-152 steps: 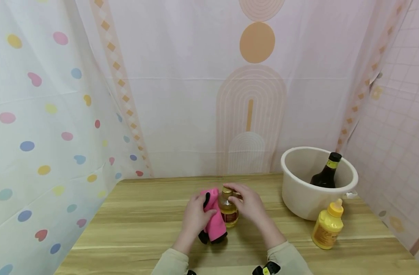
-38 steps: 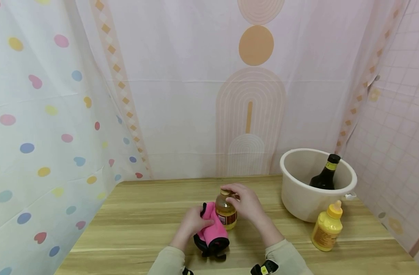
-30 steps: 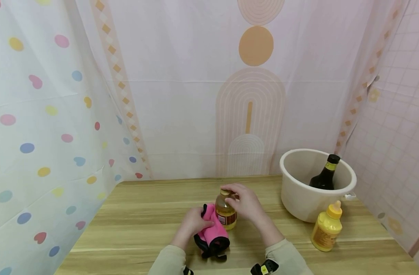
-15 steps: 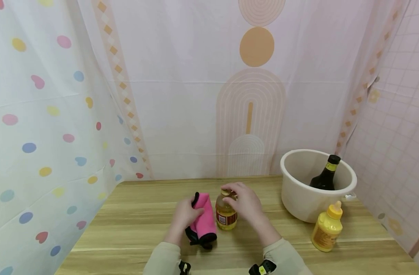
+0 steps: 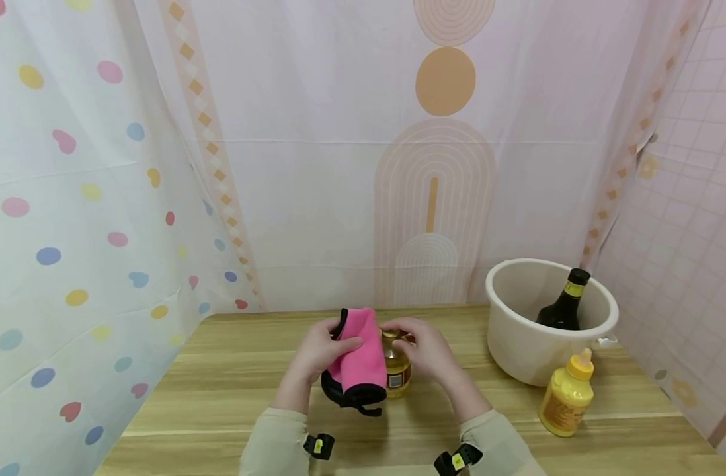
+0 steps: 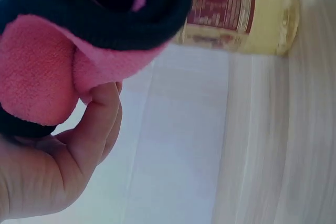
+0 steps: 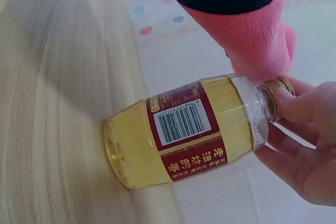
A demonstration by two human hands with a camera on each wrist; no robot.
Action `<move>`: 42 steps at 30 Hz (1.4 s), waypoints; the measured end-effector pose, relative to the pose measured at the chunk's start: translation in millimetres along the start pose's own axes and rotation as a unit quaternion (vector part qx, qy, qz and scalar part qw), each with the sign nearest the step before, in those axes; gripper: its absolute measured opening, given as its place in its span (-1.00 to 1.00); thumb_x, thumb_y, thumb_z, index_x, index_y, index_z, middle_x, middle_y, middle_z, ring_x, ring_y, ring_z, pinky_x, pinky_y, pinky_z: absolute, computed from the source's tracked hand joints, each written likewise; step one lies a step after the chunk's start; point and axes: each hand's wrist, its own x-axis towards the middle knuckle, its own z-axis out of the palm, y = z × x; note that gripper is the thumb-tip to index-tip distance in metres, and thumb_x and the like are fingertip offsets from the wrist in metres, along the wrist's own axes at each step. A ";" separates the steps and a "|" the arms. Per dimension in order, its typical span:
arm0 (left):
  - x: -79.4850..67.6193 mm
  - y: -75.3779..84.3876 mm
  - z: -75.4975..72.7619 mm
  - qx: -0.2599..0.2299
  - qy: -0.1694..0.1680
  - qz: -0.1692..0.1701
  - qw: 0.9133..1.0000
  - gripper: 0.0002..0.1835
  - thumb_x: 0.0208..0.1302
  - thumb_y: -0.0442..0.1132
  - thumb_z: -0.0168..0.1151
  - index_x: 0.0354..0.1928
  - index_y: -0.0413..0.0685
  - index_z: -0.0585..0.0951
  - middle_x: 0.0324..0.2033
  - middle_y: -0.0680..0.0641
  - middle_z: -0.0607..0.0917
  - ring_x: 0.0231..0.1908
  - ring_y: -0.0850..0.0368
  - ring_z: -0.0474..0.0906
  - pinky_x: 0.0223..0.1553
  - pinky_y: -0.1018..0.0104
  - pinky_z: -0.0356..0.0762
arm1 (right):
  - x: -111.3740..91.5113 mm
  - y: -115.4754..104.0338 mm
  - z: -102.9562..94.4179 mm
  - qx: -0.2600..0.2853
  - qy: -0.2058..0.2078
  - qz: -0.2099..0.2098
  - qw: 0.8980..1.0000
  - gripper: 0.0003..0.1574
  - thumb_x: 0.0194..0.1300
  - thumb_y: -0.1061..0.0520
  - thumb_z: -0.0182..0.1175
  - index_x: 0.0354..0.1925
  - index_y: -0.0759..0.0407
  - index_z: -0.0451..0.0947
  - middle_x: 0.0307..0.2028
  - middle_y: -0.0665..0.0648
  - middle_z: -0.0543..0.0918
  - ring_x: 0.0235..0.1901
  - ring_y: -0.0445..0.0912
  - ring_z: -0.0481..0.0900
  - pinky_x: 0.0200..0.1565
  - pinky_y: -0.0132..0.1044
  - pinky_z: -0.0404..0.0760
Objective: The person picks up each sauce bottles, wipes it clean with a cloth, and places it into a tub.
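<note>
In the head view my left hand point(image 5: 315, 350) holds a folded pink cloth point(image 5: 363, 360) with black edging, thumb on the near side. The cloth is up off the table and covers the left side of the oil bottle point(image 5: 399, 377). My right hand point(image 5: 430, 347) pinches the bottle's gold cap point(image 7: 275, 98) between thumb and fingers. Yellow oil and a dark red label with a barcode point(image 7: 184, 123) show in the right wrist view. The bottle stands upright on the table. Whether cloth and bottle touch I cannot tell.
At the right stands a cream bucket point(image 5: 518, 344) with a dark bottle point(image 5: 564, 307) leaning inside it. A yellow squeeze bottle point(image 5: 566, 400) is in front of the bucket. Patterned curtains point(image 5: 315, 165) hang behind the wooden table point(image 5: 232, 377) and along its sides.
My left hand first drew the cloth left from the bottle, then raised it and brought it back right, over the bottle's left side. My right hand stays on the cap.
</note>
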 end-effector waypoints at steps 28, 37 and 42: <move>-3.4 -36.8 22.5 0.024 0.003 0.005 1.000 -0.76 0.18 -0.38 0.39 -0.15 -0.36 0.60 -0.33 -0.12 0.66 -0.33 0.07 0.58 -0.27 0.17 0.61 | -1.5 1.6 2.8 0.004 0.011 -0.004 1.000 -0.58 0.23 0.39 0.30 0.03 0.08 0.68 0.00 0.10 0.68 0.04 0.03 0.60 0.01 -0.06 0.61; -2.6 -49.5 27.5 0.064 0.008 -0.008 0.998 -0.76 0.13 -0.39 0.42 -0.21 -0.34 0.59 -0.36 -0.12 0.65 -0.34 0.05 0.55 -0.29 0.15 0.59 | -3.2 2.0 3.1 0.002 0.009 0.002 1.000 -0.58 0.24 0.39 0.29 0.04 0.11 0.67 0.02 0.10 0.67 0.06 0.05 0.59 0.02 -0.03 0.60; -1.1 -55.9 28.6 0.103 0.004 -0.001 0.995 -0.79 0.09 -0.37 0.45 -0.28 -0.33 0.62 -0.41 -0.10 0.65 -0.39 0.07 0.55 -0.33 0.17 0.59 | -3.3 3.0 4.4 -0.003 0.013 0.000 1.000 -0.58 0.24 0.38 0.30 0.04 0.10 0.67 0.02 0.10 0.67 0.05 0.04 0.60 0.01 -0.04 0.60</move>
